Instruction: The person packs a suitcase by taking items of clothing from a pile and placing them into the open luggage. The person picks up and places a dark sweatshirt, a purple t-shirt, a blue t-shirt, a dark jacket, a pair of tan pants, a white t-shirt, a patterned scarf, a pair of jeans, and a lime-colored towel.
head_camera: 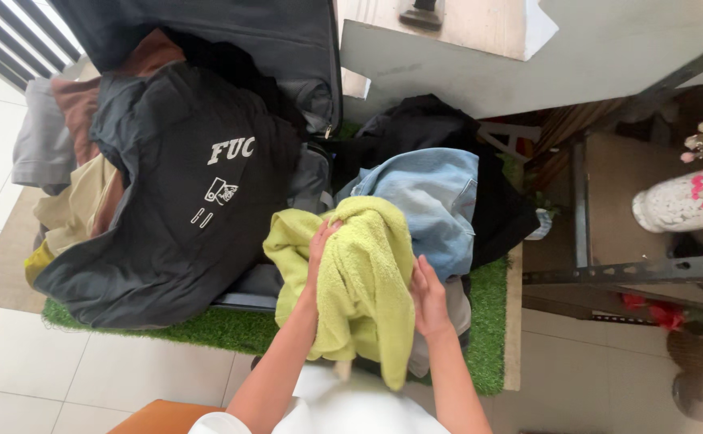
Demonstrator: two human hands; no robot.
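While both hands are buried in it, the yellow-green towel (359, 281) is pretty much the whole story. The left hand (319, 249) has its grip closed on the upper edge of the towel, fingers curled into the fabric near the top of the bunch, so most of the cloth hangs below and to the right of that grip. The right hand (429, 297) is pressed against the towel's right side, fingers folded around the edge there; the towel sits to the left of that grip and drapes down between the two forearms. So it's held up off everything, bunched at the top and loose at the bottom.

Just behind the right hand's grip there's a light blue denim piece (436, 197), with the towel overlapping its lower left part. Further back behind that is a black garment (424, 124). Up and to the left of the left hand's grip is a big dark grey T-shirt with white print (182, 209), lying over an open suitcase (287, 40) stuffed with other clothes. Below all of it is a strip of green artificial grass mat (223, 325) on white floor tiles (86, 378). Way off to the right of the grips there's a white vase with pink flowers (681, 201) by a metal rack (608, 269).
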